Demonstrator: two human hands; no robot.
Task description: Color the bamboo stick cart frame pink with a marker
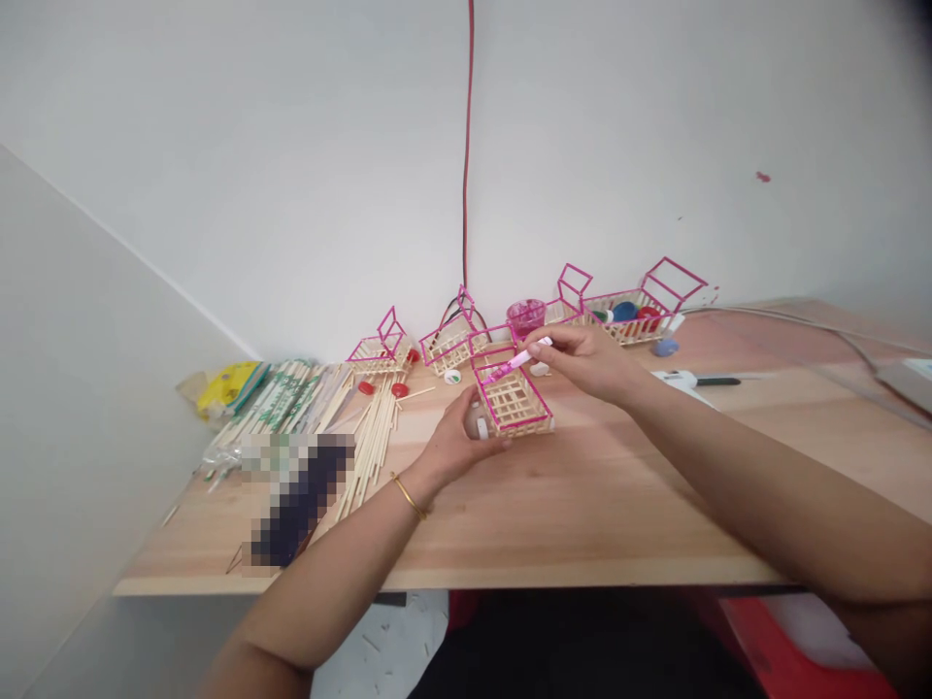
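Fingers of the right hand (588, 364) pinch a slim white-handled brush with pink bristles (519, 359), while those of the left hand (457, 442) grasp the near-left side of a small pale wooden-stick cart with pink edges (514, 398) on the pale wood-grain counter (582, 524). The step seems to be painting the sticks pink; whether the bristles touch one is unclear. The next move likely calls for a steady cart and light strokes along the sticks.
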